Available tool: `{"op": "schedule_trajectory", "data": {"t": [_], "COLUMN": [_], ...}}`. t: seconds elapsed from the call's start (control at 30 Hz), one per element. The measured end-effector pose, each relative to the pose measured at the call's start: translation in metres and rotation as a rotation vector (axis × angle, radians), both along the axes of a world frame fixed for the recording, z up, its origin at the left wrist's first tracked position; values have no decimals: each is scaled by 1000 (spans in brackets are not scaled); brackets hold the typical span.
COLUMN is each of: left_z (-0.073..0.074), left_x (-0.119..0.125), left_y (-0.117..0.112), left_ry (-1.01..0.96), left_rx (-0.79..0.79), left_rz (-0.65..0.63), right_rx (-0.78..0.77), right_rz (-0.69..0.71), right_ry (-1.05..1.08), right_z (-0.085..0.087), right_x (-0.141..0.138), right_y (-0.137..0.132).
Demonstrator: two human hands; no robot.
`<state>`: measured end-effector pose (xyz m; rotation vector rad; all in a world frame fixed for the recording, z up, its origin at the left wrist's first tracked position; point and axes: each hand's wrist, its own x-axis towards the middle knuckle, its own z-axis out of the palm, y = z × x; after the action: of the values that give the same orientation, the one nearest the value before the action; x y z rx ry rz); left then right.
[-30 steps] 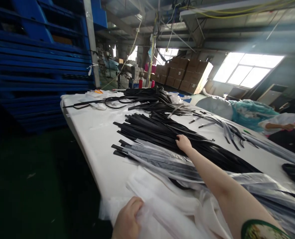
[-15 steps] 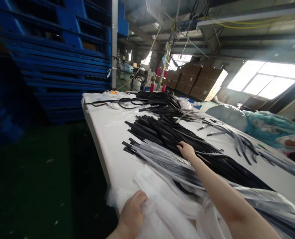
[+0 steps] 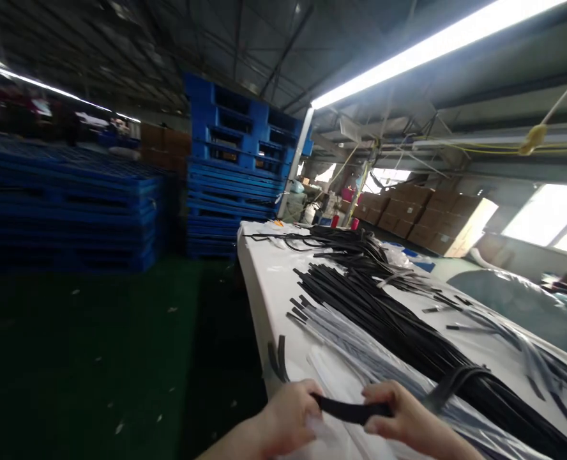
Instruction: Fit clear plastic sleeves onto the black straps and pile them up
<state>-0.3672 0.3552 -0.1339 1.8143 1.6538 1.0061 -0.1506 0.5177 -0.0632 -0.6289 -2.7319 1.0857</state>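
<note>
Low in the head view, both my hands grip one black strip [image 3: 353,411] stretched between them. My left hand [image 3: 286,421] pinches its left end, and the strip's tip [image 3: 278,358] curls up beyond the fingers. My right hand [image 3: 401,415] is closed on the strip further right, where it runs on toward the heap. A long heap of black strips [image 3: 384,313] lies on the white table [image 3: 269,281] ahead. Strips in clear sleeves [image 3: 355,345] lie beside the heap, nearer to me.
Stacks of blue pallets [image 3: 235,172] stand to the left, behind a dark green floor [image 3: 96,358]. Brown cartons [image 3: 427,214] are piled beyond the table's far end. A large pale bag [image 3: 508,297] sits on the right. A loose tangle of black strips [image 3: 341,239] covers the far end.
My right hand came back from the heap and my left hand let go of the white plastic; both now hold one black strip. The camera has tilted up and swung left.
</note>
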Motion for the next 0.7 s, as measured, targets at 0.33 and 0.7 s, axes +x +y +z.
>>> {"op": "schedule_trajectory", "data": {"t": [0.33, 0.7], "left_z": [-1, 22], "left_x": [-11, 25], "left_y": [-98, -114], "left_ry": [-230, -279], "left_rx": [-203, -102], "left_rz": [180, -177], "right_rx": [447, -868], "right_rz": [-628, -241], "right_ry": [253, 414], "right_z": [19, -76], "right_x": [13, -45], "right_y": [-27, -179]}}
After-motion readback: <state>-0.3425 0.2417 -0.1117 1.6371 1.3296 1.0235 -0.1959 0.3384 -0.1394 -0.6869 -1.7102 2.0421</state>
